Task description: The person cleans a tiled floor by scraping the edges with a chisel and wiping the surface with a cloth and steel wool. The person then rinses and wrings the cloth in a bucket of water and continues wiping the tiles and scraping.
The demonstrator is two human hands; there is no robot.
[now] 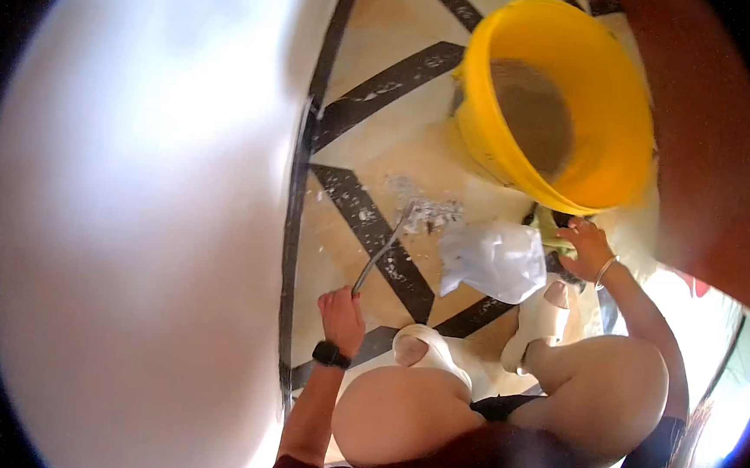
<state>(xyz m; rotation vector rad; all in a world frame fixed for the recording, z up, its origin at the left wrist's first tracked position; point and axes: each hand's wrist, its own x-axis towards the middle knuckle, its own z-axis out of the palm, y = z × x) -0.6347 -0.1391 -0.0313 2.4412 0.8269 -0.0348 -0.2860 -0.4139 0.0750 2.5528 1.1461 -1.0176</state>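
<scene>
My left hand [342, 320], with a black watch on the wrist, is closed around the near end of a thin, curved metal tool [379, 259]. The tool's far tip touches or hovers over white crumbly debris [433, 214] on the tiled floor; its exact kind is unclear. On the other side, my right hand [588, 249], a bangle at its wrist, has bent fingers on a yellow-green cloth [554, 233] beside the bucket. Between the hands lies a crumpled white plastic bag [496, 262], its contents hidden.
A large yellow bucket [615, 103] with greyish-brown contents tilts at the upper right. The white wall [148, 244] fills the left side, and a reddish-brown panel [715, 162] stands at right. My shoes [447, 352] are close below the bag.
</scene>
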